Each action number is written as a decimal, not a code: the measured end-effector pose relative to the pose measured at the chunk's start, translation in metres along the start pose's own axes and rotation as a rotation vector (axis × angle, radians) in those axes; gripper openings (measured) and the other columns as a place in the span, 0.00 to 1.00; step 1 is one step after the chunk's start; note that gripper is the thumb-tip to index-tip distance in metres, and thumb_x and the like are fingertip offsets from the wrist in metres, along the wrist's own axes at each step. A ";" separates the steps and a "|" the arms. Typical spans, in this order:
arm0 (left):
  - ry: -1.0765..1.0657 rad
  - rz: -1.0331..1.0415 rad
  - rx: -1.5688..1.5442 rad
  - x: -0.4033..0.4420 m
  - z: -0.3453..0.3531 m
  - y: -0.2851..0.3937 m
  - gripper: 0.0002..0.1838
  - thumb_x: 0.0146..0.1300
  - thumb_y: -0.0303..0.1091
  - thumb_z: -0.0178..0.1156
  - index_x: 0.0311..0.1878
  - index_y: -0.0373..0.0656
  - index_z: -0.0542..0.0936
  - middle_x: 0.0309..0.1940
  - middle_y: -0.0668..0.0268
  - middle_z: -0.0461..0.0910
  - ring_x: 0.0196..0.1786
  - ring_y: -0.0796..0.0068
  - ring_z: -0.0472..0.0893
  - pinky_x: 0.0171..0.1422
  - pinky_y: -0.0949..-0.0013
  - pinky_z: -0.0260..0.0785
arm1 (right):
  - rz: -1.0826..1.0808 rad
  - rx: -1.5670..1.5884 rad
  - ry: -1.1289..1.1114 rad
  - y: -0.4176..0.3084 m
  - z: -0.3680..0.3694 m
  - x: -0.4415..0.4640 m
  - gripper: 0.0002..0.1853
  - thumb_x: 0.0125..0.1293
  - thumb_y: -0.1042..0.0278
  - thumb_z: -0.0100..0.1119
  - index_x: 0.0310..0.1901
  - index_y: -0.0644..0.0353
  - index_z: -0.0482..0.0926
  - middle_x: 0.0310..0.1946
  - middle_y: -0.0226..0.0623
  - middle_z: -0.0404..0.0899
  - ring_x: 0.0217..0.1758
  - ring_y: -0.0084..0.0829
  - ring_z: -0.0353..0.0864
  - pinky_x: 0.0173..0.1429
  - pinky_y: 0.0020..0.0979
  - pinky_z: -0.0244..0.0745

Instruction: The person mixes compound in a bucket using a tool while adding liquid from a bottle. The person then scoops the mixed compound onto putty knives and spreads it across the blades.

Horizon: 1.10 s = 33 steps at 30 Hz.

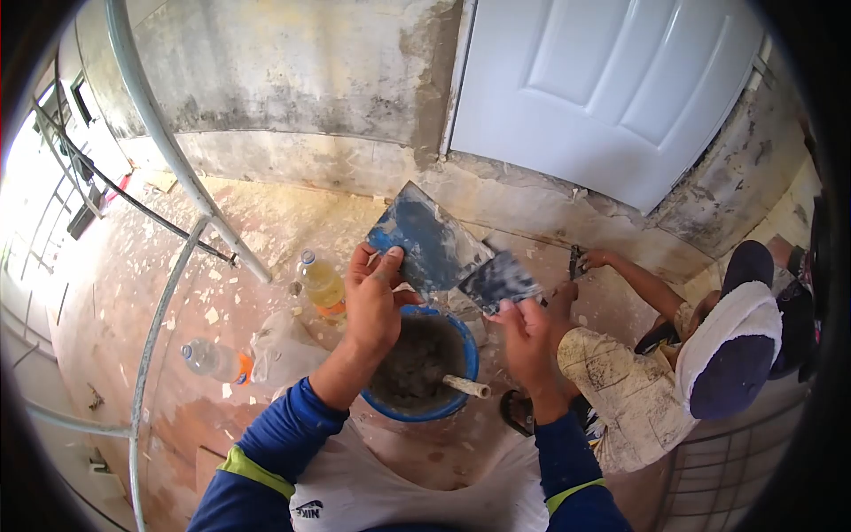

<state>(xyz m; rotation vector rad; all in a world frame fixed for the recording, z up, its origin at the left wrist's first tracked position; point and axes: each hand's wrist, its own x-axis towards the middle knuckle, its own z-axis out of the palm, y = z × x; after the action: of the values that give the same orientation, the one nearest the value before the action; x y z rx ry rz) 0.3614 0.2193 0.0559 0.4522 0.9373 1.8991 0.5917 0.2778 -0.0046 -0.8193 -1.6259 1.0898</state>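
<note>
My left hand [376, 297] is closed on a flat blue board [421, 232], thumb on its face; the board is smeared with grey-white material. In my right hand [526, 330] is a smaller dark square scraper [501, 280], pinched at its lower edge and also smeared. The scraper's upper left corner meets or overlaps the board's right corner; contact is not certain. Below both hands stands a bucket with a blue rim [472, 363], holding a grey wet mix [412, 355]. A pale stick-like handle [466, 386] leans out over the bucket's right side.
A bottle of yellowish liquid [321, 282] stands left of the bucket, near a clear bottle [213, 359] and a plastic bag [288, 350]. Metal scaffold pipes [173, 160] rise at left. A co-worker in a cap [736, 372] crouches at right. A white door [594, 97] is ahead.
</note>
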 end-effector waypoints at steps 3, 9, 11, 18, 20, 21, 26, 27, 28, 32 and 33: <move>-0.032 -0.054 0.039 -0.010 0.004 -0.007 0.06 0.74 0.31 0.59 0.50 0.49 0.75 0.40 0.69 0.86 0.34 0.76 0.86 0.24 0.73 0.77 | 0.034 0.436 0.181 -0.016 0.005 0.011 0.07 0.80 0.71 0.52 0.51 0.66 0.75 0.41 0.35 0.82 0.41 0.22 0.83 0.53 0.36 0.87; -0.025 0.004 0.080 -0.020 0.011 -0.022 0.08 0.73 0.31 0.59 0.52 0.49 0.75 0.43 0.69 0.86 0.35 0.77 0.86 0.24 0.73 0.77 | -0.016 0.207 0.047 -0.014 0.006 -0.002 0.11 0.81 0.70 0.49 0.58 0.67 0.74 0.45 0.36 0.83 0.45 0.23 0.84 0.55 0.36 0.87; -0.023 0.018 0.082 -0.012 0.005 -0.016 0.08 0.73 0.31 0.59 0.52 0.49 0.76 0.42 0.70 0.85 0.35 0.78 0.85 0.24 0.72 0.77 | 0.042 0.091 -0.074 0.006 0.006 -0.005 0.12 0.81 0.71 0.49 0.59 0.65 0.75 0.46 0.34 0.83 0.45 0.22 0.83 0.55 0.32 0.86; -0.181 -0.231 -0.137 -0.028 0.015 -0.009 0.07 0.73 0.26 0.55 0.52 0.44 0.75 0.47 0.65 0.84 0.47 0.73 0.84 0.48 0.65 0.81 | 0.428 1.094 0.161 -0.028 -0.026 0.027 0.11 0.79 0.66 0.47 0.53 0.60 0.77 0.36 0.30 0.74 0.37 0.27 0.75 0.45 0.34 0.74; -0.201 -0.350 -0.164 -0.051 0.023 -0.027 0.07 0.72 0.25 0.55 0.51 0.44 0.75 0.46 0.64 0.83 0.48 0.73 0.84 0.49 0.65 0.80 | 0.335 1.382 -0.041 0.000 -0.046 0.030 0.12 0.77 0.66 0.48 0.55 0.57 0.77 0.35 0.28 0.71 0.32 0.27 0.69 0.41 0.31 0.71; -0.226 -0.406 -0.150 -0.063 0.024 -0.037 0.07 0.72 0.25 0.55 0.51 0.44 0.75 0.46 0.64 0.83 0.46 0.73 0.84 0.48 0.66 0.80 | 0.287 1.418 -0.079 -0.010 -0.043 0.029 0.12 0.79 0.62 0.45 0.53 0.57 0.76 0.33 0.29 0.66 0.32 0.25 0.66 0.39 0.30 0.65; -0.280 -0.555 0.008 -0.100 0.037 -0.053 0.06 0.73 0.26 0.56 0.50 0.46 0.75 0.40 0.69 0.84 0.35 0.80 0.84 0.29 0.74 0.75 | 0.450 1.433 -0.146 -0.016 -0.028 0.018 0.16 0.82 0.51 0.42 0.44 0.54 0.72 0.30 0.28 0.64 0.32 0.25 0.67 0.39 0.30 0.68; -0.277 -0.538 0.049 -0.100 0.037 -0.054 0.06 0.73 0.26 0.56 0.51 0.46 0.75 0.40 0.69 0.84 0.35 0.81 0.84 0.29 0.74 0.74 | 0.557 1.323 -0.082 -0.039 -0.023 0.014 0.17 0.82 0.50 0.42 0.43 0.54 0.72 0.29 0.28 0.63 0.31 0.25 0.67 0.39 0.30 0.69; -0.272 -0.522 0.089 -0.100 0.039 -0.053 0.06 0.73 0.26 0.56 0.51 0.46 0.75 0.40 0.69 0.84 0.35 0.81 0.84 0.28 0.75 0.74 | 0.583 1.323 -0.161 -0.028 -0.029 0.014 0.17 0.81 0.51 0.43 0.46 0.56 0.73 0.32 0.30 0.67 0.34 0.28 0.71 0.41 0.32 0.73; -0.230 -0.462 0.076 -0.086 0.031 -0.059 0.07 0.73 0.25 0.56 0.51 0.44 0.76 0.41 0.69 0.85 0.35 0.82 0.83 0.27 0.76 0.73 | 0.592 1.356 -0.366 -0.003 -0.036 0.005 0.19 0.79 0.57 0.45 0.60 0.62 0.75 0.50 0.41 0.80 0.51 0.39 0.83 0.56 0.39 0.82; -0.242 -0.456 0.042 -0.079 0.030 -0.053 0.07 0.72 0.24 0.57 0.51 0.42 0.76 0.42 0.68 0.85 0.35 0.81 0.84 0.29 0.75 0.76 | 0.576 1.351 -0.374 -0.002 -0.035 0.004 0.20 0.78 0.59 0.46 0.62 0.62 0.74 0.54 0.43 0.82 0.54 0.39 0.84 0.59 0.40 0.83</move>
<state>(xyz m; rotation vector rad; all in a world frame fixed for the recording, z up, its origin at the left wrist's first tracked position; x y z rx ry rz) 0.4508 0.1772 0.0405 0.4386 0.8361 1.3822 0.6239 0.2898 0.0027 -0.1163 -0.5391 2.4053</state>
